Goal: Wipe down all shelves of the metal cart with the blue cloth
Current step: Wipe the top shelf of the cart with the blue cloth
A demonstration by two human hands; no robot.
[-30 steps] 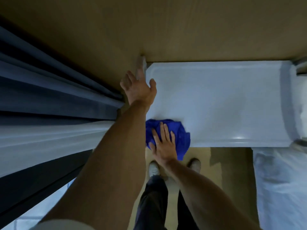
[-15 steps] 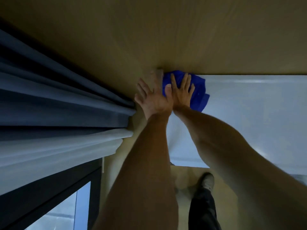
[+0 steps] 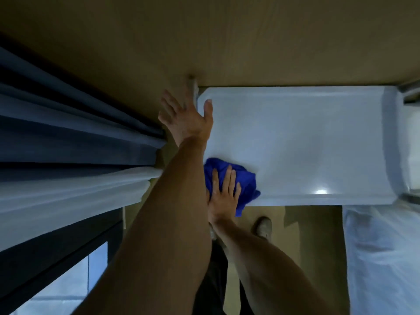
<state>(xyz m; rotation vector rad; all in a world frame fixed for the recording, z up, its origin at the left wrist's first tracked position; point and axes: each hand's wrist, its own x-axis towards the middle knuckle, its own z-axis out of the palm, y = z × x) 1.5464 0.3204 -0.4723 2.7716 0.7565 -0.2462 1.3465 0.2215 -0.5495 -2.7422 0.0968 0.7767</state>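
Note:
The metal cart's top shelf is a pale, shiny tray seen from straight above, against a brown wall. The blue cloth lies bunched at the shelf's near left corner, partly hanging over the front rim. My right hand presses flat on the cloth with straight fingers. My left hand rests on the cart's far left corner, fingers spread over the edge by the upright post, thumb lying on the shelf. The lower shelves are hidden under the top one.
Dark and white curtains hang close along the left side of the cart. A white covered object stands at the right. My feet stand on the tan floor just in front of the cart.
My right hand has drawn the cloth from the shelf's far left corner back to the near left corner. My left hand stays at the far left corner.

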